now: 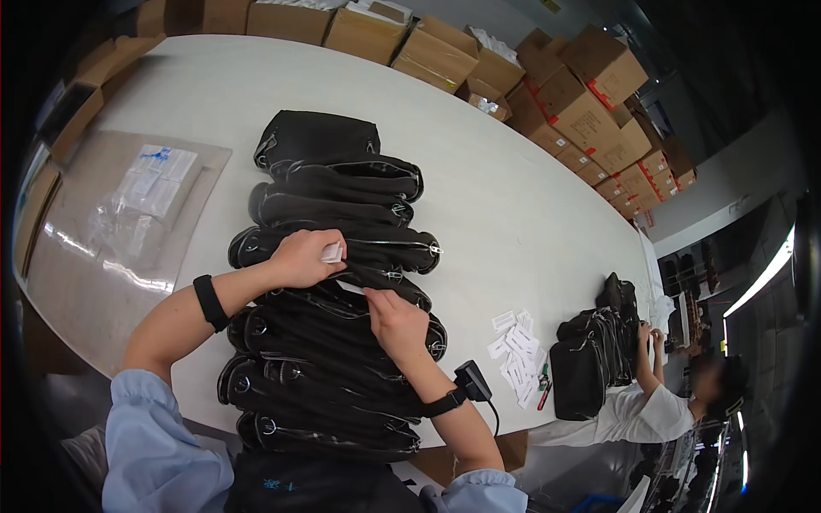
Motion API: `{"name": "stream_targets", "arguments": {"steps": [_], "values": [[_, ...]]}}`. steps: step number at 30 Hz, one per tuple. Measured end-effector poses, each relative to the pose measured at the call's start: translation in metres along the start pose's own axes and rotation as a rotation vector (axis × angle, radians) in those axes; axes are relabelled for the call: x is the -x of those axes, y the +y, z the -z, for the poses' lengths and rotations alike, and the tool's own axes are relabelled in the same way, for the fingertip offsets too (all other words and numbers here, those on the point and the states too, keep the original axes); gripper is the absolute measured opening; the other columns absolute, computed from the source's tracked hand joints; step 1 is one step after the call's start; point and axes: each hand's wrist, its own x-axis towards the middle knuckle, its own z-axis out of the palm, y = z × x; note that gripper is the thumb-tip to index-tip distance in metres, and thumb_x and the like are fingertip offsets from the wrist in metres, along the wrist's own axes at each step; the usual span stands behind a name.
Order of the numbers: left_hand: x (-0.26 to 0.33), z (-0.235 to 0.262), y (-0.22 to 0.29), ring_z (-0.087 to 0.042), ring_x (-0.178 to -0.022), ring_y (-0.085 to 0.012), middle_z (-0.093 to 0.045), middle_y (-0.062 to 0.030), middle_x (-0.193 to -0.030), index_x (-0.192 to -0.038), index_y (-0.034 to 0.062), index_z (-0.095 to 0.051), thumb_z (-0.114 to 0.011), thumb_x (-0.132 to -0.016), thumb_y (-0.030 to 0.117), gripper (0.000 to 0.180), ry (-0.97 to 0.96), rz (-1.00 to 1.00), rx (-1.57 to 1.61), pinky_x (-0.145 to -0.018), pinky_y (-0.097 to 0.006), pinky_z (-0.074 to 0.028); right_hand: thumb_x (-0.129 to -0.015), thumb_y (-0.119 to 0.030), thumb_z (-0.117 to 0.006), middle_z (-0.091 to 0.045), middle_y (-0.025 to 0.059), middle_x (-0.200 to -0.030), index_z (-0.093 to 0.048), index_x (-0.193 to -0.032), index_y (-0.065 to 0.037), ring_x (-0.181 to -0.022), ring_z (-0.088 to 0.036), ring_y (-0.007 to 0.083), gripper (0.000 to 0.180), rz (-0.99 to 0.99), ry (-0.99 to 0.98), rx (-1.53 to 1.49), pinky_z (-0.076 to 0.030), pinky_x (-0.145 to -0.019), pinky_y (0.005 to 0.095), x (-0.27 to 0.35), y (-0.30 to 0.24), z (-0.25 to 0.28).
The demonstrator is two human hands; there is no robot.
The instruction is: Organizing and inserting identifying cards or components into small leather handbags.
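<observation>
A row of black zippered bags (333, 329) lies packed side by side on the table in front of me. My left hand (305, 259) is closed over the upper middle bags, with a small stack of white paper slips (332, 253) in its fingers. Close by, my right hand (398, 327) pinches one white slip (351, 288) at the opening of a bag in the middle of the row. How far the slip reaches into that bag, I cannot tell. The farthest bag (321, 137) shows its smooth black side.
Loose white slips (516, 352) lie right of the bags, beside a red and green pen-like item (544, 389). A co-worker (654, 402) handles more black bags (590, 359) at the right. Clear plastic sheeting (77, 197) covers the left. Cardboard boxes (436, 53) line the far edge.
</observation>
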Motion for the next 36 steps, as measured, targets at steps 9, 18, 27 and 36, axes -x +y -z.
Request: {"name": "stream_targets", "arguments": {"steps": [9,18,27,36], "values": [[0.019,0.017,0.019,-0.066,-0.086,-0.0216,-0.068,-0.0112,-0.097,-0.108,0.0079,-0.06,-0.061,-0.091,0.03,0.028,-0.029,-0.03,0.373,-0.075,-0.036,-0.051,-0.085,-0.014,-0.063,-0.068,0.0093,-0.077,-0.068,-0.103,-0.008,-0.064,-0.064,0.0168,0.019,-0.203,-0.39,-0.3,-0.051,-0.059,0.0289,-0.007,-0.02,-0.005],[0.055,0.022,0.08,-0.059,-0.111,-0.0203,-0.059,-0.0182,-0.123,-0.128,0.0,-0.05,-0.051,-0.097,0.031,0.044,-0.244,-0.037,1.275,-0.092,-0.034,-0.05,-0.087,-0.016,-0.071,-0.066,0.0023,-0.081,-0.064,-0.092,0.0,-0.07,-0.057,0.0053,0.017,-0.675,-0.191,-1.301,-0.045,-0.064,0.0205,-0.037,-0.055,0.066],[0.059,0.013,0.081,-0.057,-0.117,-0.0242,-0.055,-0.0158,-0.13,-0.136,0.0003,-0.044,-0.049,-0.097,0.021,0.044,-0.414,0.094,1.334,-0.1,-0.038,-0.048,-0.095,-0.017,-0.061,-0.067,0.0043,-0.092,-0.064,-0.101,0.001,-0.082,-0.062,0.0083,0.019,-0.747,-0.16,-1.349,-0.05,-0.073,0.0217,-0.016,-0.056,0.072],[0.098,-0.03,0.026,-0.063,-0.093,-0.0171,-0.061,-0.0118,-0.105,-0.108,0.0029,-0.05,-0.049,-0.099,0.021,0.02,-0.347,-0.052,0.882,-0.084,-0.03,-0.05,-0.095,-0.016,-0.059,-0.067,0.0034,-0.094,-0.061,-0.108,-0.001,-0.085,-0.061,0.0087,0.02,-0.75,0.185,-0.985,-0.048,-0.075,0.0222,0.039,0.009,0.072]]}}
